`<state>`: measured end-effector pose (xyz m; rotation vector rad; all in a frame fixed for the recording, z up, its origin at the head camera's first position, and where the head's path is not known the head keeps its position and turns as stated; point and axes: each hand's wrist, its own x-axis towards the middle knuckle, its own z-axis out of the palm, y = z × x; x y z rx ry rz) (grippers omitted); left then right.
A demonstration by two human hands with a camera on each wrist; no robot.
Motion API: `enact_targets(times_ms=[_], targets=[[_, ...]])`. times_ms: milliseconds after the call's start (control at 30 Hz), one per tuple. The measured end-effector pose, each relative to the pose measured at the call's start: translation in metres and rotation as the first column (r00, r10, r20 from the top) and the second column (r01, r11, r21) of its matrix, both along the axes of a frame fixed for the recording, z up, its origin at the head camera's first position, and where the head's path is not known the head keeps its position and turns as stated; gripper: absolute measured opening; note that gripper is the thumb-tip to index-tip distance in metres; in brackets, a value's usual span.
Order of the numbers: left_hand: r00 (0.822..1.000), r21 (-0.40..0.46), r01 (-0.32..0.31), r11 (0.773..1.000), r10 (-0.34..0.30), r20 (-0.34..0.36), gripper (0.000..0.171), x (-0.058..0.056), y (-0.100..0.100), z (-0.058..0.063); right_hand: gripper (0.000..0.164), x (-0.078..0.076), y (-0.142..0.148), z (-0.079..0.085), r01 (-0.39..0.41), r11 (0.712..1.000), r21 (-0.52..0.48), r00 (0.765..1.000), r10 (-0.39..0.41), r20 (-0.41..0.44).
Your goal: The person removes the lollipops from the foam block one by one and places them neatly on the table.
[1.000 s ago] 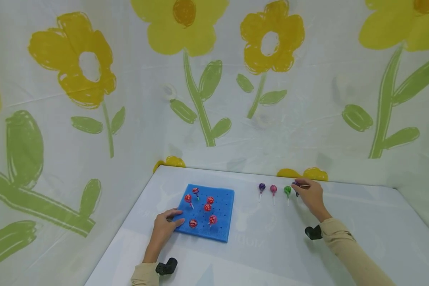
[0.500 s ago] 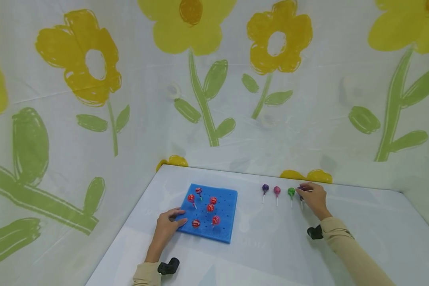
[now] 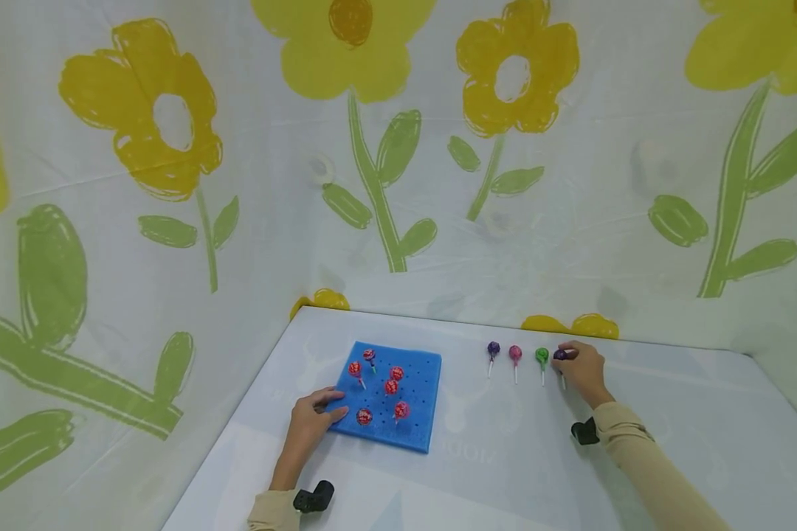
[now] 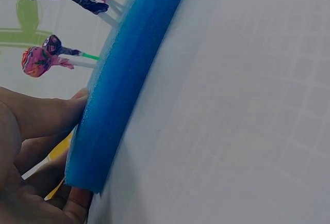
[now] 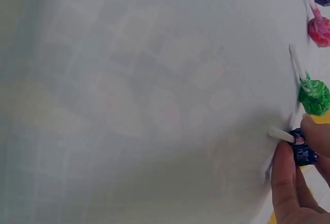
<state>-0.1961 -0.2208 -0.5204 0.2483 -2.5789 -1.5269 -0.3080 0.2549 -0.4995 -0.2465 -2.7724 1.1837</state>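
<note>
My left hand (image 3: 310, 413) holds the near left corner of a blue foam board (image 3: 415, 398), thumb and fingers at its edges. Several red-wrapped lollipops (image 3: 401, 409) stand stuck in the board's holes. In the left wrist view the thumb lies against the foam, below lollipops (image 4: 37, 61) whose sticks enter it. At the right, my right hand (image 3: 584, 372) pinches a dark purple lollipop (image 3: 560, 355) between thumb and fingers. The right wrist view shows its white stick (image 5: 281, 134) poking out low over the table. A green lollipop (image 3: 542, 355) lies just left of that hand.
Further left in the same row lie a pink lollipop (image 3: 515, 353) and a purple lollipop (image 3: 494, 348), sticks toward me. The white table (image 3: 491, 472) ends at a back wall cloth (image 3: 571, 258) printed with yellow flowers.
The right hand stays by the row's right end; the purple lollipop in its fingers has turned, its stick now pointing toward me. The left hand and board keep their places.
</note>
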Motion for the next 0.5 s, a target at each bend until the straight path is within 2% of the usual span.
enact_targets(times_ms=[233,500], targets=[[1.0,-0.014,0.008,1.0,-0.008,-0.002,0.028,0.0019,0.0009,0.0003,0.041,0.004,0.0039,0.0031,-0.015,0.999,0.032,1.0,0.015,0.018],[1.0,-0.003,0.007,1.0,-0.007,-0.01,0.027,0.0002,-0.0006,-0.0009,0.042,0.0069,0.0026,0.006,-0.019,1.0,0.02,0.999,0.018,0.026]])
